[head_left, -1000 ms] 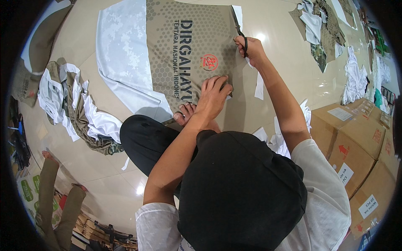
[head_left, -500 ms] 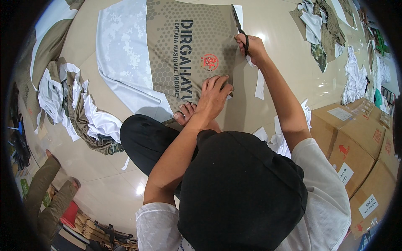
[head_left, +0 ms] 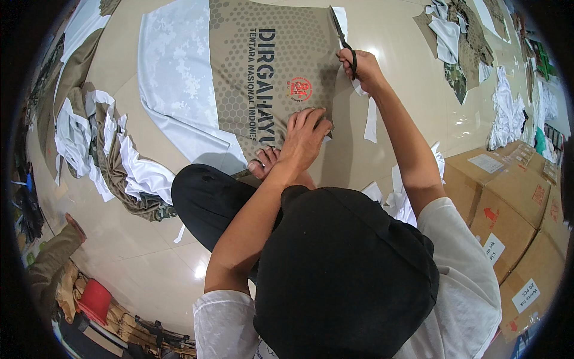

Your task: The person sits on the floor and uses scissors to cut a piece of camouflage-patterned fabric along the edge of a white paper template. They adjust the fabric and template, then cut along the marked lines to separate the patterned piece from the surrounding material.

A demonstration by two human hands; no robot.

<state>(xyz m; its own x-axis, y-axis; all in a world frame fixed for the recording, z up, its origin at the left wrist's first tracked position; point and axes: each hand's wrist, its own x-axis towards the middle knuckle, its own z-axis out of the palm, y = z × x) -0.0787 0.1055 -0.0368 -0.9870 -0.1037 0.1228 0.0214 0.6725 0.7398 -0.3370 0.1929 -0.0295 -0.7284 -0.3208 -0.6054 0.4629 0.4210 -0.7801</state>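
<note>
A brown printed fabric panel (head_left: 230,72) with a honeycomb pattern, dark lettering and a red emblem lies spread on the floor. White patterned cloth (head_left: 173,72) runs along its left side. My right hand (head_left: 362,69) grips black-handled scissors (head_left: 341,36); their blades lie along the panel's right edge, with a narrow white strip (head_left: 370,119) hanging beside it. Resting near the panel's lower right corner, my left hand (head_left: 304,136) presses down with fingers spread. My bare foot (head_left: 263,164) is by the left wrist.
Crumpled white and brown cloth (head_left: 140,167) lies to the left, more cut fabric (head_left: 457,48) at the far right. Cardboard boxes (head_left: 502,197) stand at right. A person's leg (head_left: 57,257) and a red object (head_left: 94,301) appear at lower left.
My right hand and the scissors have shifted very slightly right. The other person's legs at lower left have moved, and the long cloth at upper left has shifted. My left hand stays put.
</note>
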